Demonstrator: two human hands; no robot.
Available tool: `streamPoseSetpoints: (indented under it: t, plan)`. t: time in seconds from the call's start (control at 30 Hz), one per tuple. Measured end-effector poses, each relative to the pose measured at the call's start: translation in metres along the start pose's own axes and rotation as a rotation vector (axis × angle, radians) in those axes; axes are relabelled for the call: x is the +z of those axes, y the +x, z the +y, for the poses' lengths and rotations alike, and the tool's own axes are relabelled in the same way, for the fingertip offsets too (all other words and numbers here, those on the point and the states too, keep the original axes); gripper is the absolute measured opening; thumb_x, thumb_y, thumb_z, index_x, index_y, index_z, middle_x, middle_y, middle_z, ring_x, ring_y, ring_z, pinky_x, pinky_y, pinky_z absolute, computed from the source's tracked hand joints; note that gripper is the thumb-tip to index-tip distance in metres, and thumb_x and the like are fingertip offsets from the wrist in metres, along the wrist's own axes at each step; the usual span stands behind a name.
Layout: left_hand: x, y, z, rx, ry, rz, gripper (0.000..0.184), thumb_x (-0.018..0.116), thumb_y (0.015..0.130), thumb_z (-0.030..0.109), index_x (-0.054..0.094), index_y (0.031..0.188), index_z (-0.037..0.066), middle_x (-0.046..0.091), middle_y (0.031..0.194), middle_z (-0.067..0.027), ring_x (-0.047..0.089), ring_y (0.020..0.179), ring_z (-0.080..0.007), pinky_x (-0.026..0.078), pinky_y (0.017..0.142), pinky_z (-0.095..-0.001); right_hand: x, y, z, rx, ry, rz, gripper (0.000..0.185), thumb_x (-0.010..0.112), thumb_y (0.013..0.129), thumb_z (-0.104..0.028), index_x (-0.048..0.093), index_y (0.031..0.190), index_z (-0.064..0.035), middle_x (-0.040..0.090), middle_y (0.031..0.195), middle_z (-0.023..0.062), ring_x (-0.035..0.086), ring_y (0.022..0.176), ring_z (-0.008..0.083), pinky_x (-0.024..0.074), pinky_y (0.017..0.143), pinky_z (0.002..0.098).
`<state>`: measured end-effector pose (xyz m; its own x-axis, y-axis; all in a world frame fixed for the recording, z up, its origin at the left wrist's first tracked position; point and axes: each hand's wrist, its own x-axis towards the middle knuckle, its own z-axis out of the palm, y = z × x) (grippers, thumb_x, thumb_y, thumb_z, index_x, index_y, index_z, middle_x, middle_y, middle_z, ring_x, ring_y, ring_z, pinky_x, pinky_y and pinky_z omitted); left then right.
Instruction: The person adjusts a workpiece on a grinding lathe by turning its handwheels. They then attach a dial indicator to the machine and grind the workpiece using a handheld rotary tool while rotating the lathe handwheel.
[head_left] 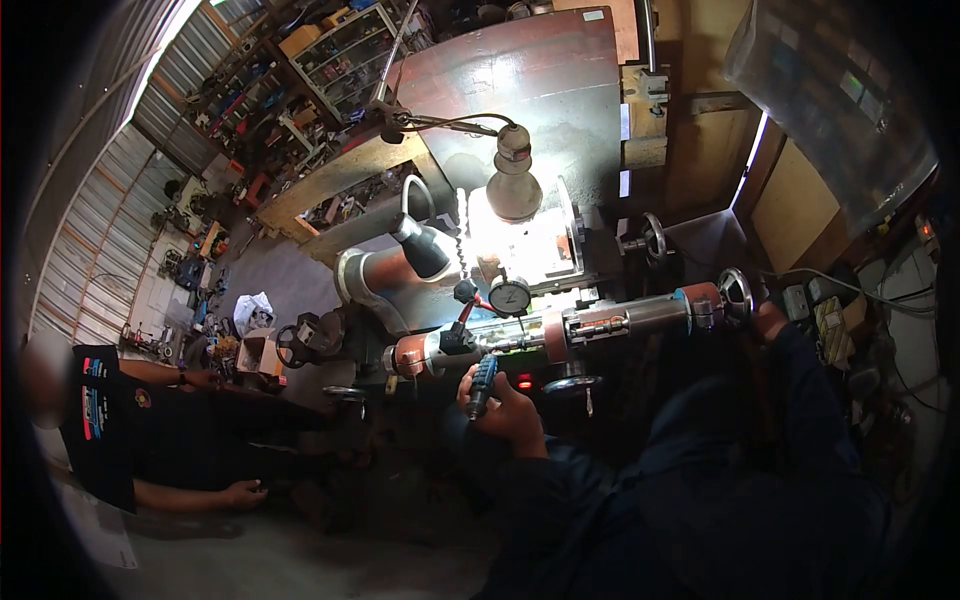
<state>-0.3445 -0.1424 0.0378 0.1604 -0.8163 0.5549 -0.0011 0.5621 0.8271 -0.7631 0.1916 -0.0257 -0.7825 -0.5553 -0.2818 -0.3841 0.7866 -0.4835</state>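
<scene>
My left hand (508, 412) is wrapped round a small tool with a ribbed blue-and-black handle (483, 383), just in front of the machine's lit middle. What kind of tool it is, I cannot make out. Close above it, a round dial indicator (510, 296) hangs on a holder with black knobs (458, 338), over a shiny shaft-like part (520, 340). Far to the right, my right hand (769, 322) is closed at the rim of a chrome handwheel (737, 296) on the end of the long cylinder (655, 314). Its fingertips are partly hidden.
A bright work lamp (514, 190) shines on the machine bed. Smaller handwheels (574, 383) stick out in front. On the left a person in a dark shirt (110, 430) stands nearby. A cardboard box (260, 352) and cluttered shelves (345, 70) lie beyond. Cables (860, 285) run at right.
</scene>
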Motion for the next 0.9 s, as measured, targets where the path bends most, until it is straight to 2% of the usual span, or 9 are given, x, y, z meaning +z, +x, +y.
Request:
streamPoseSetpoints:
  t: [0.1, 0.2, 0.3, 0.4, 0.5, 0.57, 0.7, 0.8, 0.9]
  plan:
    - [0.002, -0.001, -0.002, 0.003, -0.011, 0.005, 0.035, 0.073, 0.092, 0.011, 0.052, 0.116, -0.002, 0.057, 0.118, -0.015, 0.058, 0.113, -0.0287, 0.046, 0.105, -0.0464, 0.015, 0.014, 0.029, -0.116, 0.118, 0.029, 0.033, 0.055, 0.093, -0.027, 0.071, 0.088, 0.0022, 0.07, 0.085, 0.0256, 0.071, 0.082, 0.0316, 0.0501, 0.073, 0.0448]
    - [0.001, 0.0, -0.005, 0.024, 0.011, -0.008, 0.035, 0.073, 0.093, 0.013, 0.052, 0.117, -0.002, 0.057, 0.119, -0.0151, 0.058, 0.113, -0.0286, 0.046, 0.105, -0.0466, 0.002, 0.001, 0.012, -0.023, 0.008, 0.01, 0.035, 0.057, 0.093, -0.028, 0.071, 0.086, 0.0033, 0.069, 0.081, 0.0255, 0.07, 0.078, 0.0277, 0.0496, 0.072, 0.0444]
    - [0.002, -0.001, -0.004, 0.022, 0.006, -0.017, 0.035, 0.073, 0.093, 0.014, 0.052, 0.117, -0.002, 0.057, 0.119, -0.0152, 0.058, 0.113, -0.0281, 0.046, 0.105, -0.0468, 0.006, 0.006, 0.023, -0.069, 0.086, -0.007, 0.036, 0.058, 0.093, -0.029, 0.07, 0.086, 0.0033, 0.069, 0.078, 0.0237, 0.067, 0.076, 0.0223, 0.0492, 0.071, 0.0437]
    - [0.003, -0.002, -0.003, -0.023, -0.032, -0.039, 0.036, 0.073, 0.092, 0.011, 0.053, 0.118, -0.003, 0.058, 0.119, -0.0153, 0.058, 0.114, -0.0274, 0.046, 0.106, -0.0457, 0.015, 0.013, 0.038, -0.116, 0.176, 0.006, 0.034, 0.058, 0.093, -0.029, 0.071, 0.091, 0.0022, 0.071, 0.081, 0.0211, 0.066, 0.078, 0.0195, 0.0491, 0.071, 0.043]
    - [0.004, -0.004, -0.001, -0.05, -0.015, -0.103, 0.037, 0.074, 0.089, 0.008, 0.054, 0.119, -0.002, 0.059, 0.117, -0.0152, 0.06, 0.112, -0.0274, 0.046, 0.105, -0.0436, -0.002, -0.011, -0.003, -0.003, 0.231, -0.043, 0.032, 0.06, 0.093, -0.029, 0.072, 0.098, 0.0004, 0.073, 0.088, 0.0167, 0.066, 0.082, 0.0187, 0.0507, 0.074, 0.0414]
    - [0.002, -0.007, -0.002, -0.085, 0.021, -0.159, 0.037, 0.074, 0.087, 0.006, 0.055, 0.118, -0.002, 0.06, 0.116, -0.0151, 0.061, 0.11, -0.0273, 0.048, 0.104, -0.0422, 0.008, -0.01, -0.009, -0.107, 0.45, -0.035, 0.029, 0.063, 0.092, -0.026, 0.072, 0.102, -0.0007, 0.074, 0.093, 0.0129, 0.067, 0.085, 0.0177, 0.0519, 0.077, 0.0391]
    - [0.006, -0.013, -0.009, -0.059, -0.005, -0.188, 0.037, 0.076, 0.084, 0.004, 0.058, 0.117, -0.001, 0.062, 0.114, -0.0145, 0.062, 0.107, -0.0266, 0.05, 0.1, -0.0406, 0.024, 0.018, 0.009, -0.238, 0.58, -0.105, 0.037, 0.062, 0.1, -0.04, 0.072, 0.113, -0.0067, 0.071, 0.097, 0.005, 0.064, 0.085, 0.0148, 0.0517, 0.078, 0.0332]
    - [0.011, -0.014, -0.008, 0.016, -0.028, -0.189, 0.04, 0.072, 0.082, -0.006, 0.057, 0.119, 0.0, 0.063, 0.115, -0.0142, 0.063, 0.108, -0.0254, 0.052, 0.099, -0.0394, 0.026, 0.033, 0.006, -0.292, 0.557, 0.018, 0.041, 0.062, 0.1, -0.045, 0.072, 0.113, -0.0071, 0.071, 0.099, 0.0032, 0.063, 0.087, 0.0132, 0.0513, 0.078, 0.0326]
    - [0.011, -0.013, -0.012, 0.109, 0.039, -0.236, 0.041, 0.075, 0.082, -0.005, 0.057, 0.119, 0.002, 0.063, 0.115, -0.0139, 0.063, 0.109, -0.0262, 0.053, 0.099, -0.0404, 0.023, 0.023, -0.021, -0.235, 0.741, 0.046, 0.022, 0.065, 0.1, -0.025, 0.073, 0.105, -0.0055, 0.072, 0.095, 0.0008, 0.063, 0.086, 0.0093, 0.0525, 0.074, 0.0318]
